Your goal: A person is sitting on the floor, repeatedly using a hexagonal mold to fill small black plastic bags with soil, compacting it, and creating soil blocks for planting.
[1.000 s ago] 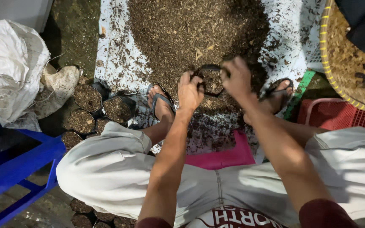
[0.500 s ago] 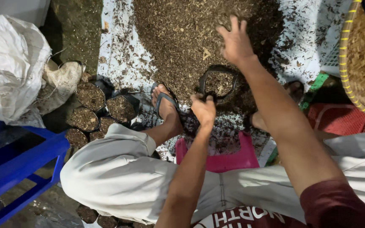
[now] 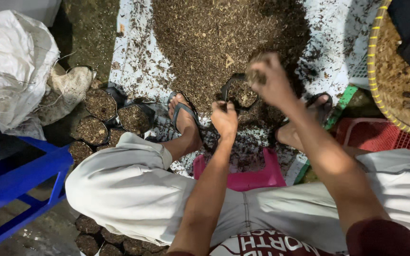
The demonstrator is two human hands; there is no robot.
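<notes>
A small black planting bag (image 3: 241, 93), partly filled with dark soil mix, stands between my feet at the edge of a big soil heap (image 3: 214, 38). My left hand (image 3: 224, 118) pinches the bag's near rim and holds it open. Just above the bag's right side, my right hand (image 3: 269, 78) is closed around a handful of soil mix. I sit low on a pink stool (image 3: 252, 178), knees apart, in light trousers and sandals.
Several filled black bags (image 3: 101, 104) stand in a cluster at my left, more under my left knee (image 3: 96, 234). A white sack (image 3: 13, 66) and blue frame (image 3: 20, 175) are far left. A woven tray (image 3: 399, 90) and red crate (image 3: 380, 135) lie right.
My right hand reached up into the heap, then came back toward the bag with a handful of soil. My left hand slid down to the bag's near rim.
</notes>
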